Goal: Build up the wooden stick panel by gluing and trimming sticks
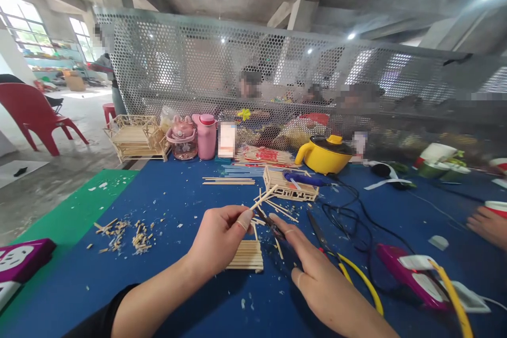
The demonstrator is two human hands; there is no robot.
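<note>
My left hand (224, 235) pinches a couple of thin wooden sticks (264, 197) between thumb and forefinger, their ends pointing up and to the right. My right hand (312, 264) is closed around a dark hand cutter (273, 228), its jaws close to the sticks by the left fingertips. Whether the jaws touch the wood is unclear. Under the hands lies a small flat panel of sticks (247, 255) side by side, partly covered by my left hand. Loose stick pieces (281, 208) are scattered just beyond.
A stick-built frame (293, 185) bears a blue-handled tool (303, 177). Yellow-handled pliers (317, 229), cords and a purple power strip (412, 274) lie rightward. Behind stand a yellow pot (327, 156), pink bottle (206, 137) and mesh partition (190, 68). Another person's hand (489, 227) rests far right.
</note>
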